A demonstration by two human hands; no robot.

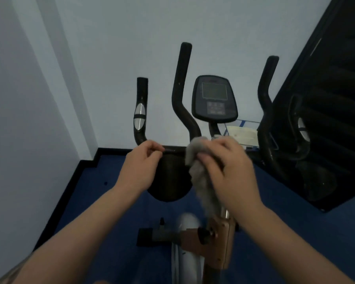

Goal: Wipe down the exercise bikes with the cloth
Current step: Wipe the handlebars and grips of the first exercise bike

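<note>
An exercise bike stands right in front of me, with black handlebars [180, 93] curving upward and a dark console [214, 99] between them. My right hand [230, 171] grips a grey fluffy cloth [201, 177] against the crossbar at the foot of the handlebar; part of the cloth hangs below the hand. My left hand [140, 165] rests at the crossbar's left end, its fingers curled round the bar beside the left grip [140, 115] with its silver pulse sensor. The bike's copper-coloured frame [219, 240] shows below.
The bike faces a pale wall, with a wall corner close on the left. Blue carpet [103, 187] covers the floor. A dark panel [332, 99] leans at the right. A clear box with paper [242, 134] sits behind the bike by the wall.
</note>
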